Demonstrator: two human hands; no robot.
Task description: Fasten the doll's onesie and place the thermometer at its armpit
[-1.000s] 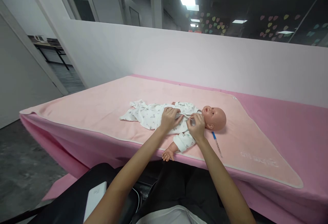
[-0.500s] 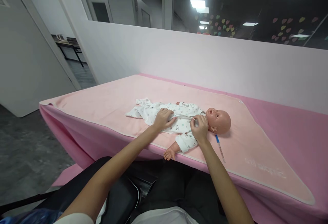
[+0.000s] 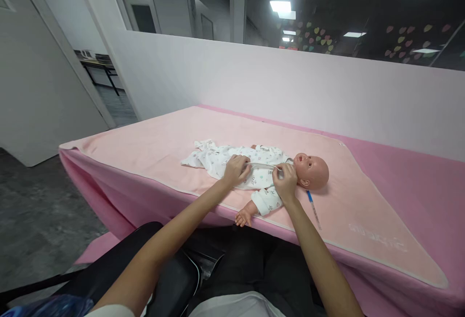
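A baby doll (image 3: 313, 172) lies on its back, head to the right, in a white romper (image 3: 214, 158) with small prints. My left hand (image 3: 237, 170) is closed on the romper's front edge near the doll's belly. Up at the collar, my right hand (image 3: 285, 180) pinches the same edge between thumb and fingers. Between the two hands the edge runs as a taut, slightly raised strip. One doll arm (image 3: 247, 213) points toward me, its hand at the table's front edge. A thin thermometer-like stick with a blue end (image 3: 314, 209) lies below the doll's head.
A pale pink blanket (image 3: 145, 145) covers the table over a darker pink cloth (image 3: 428, 191). Behind it stands a white partition (image 3: 290, 89) with dark glass above. My legs and a black seat (image 3: 174, 283) are close under the front edge.
Both hands keep their hold on the romper, with only slight movement. The whole view has shifted a little; the doll and stick lie as before.
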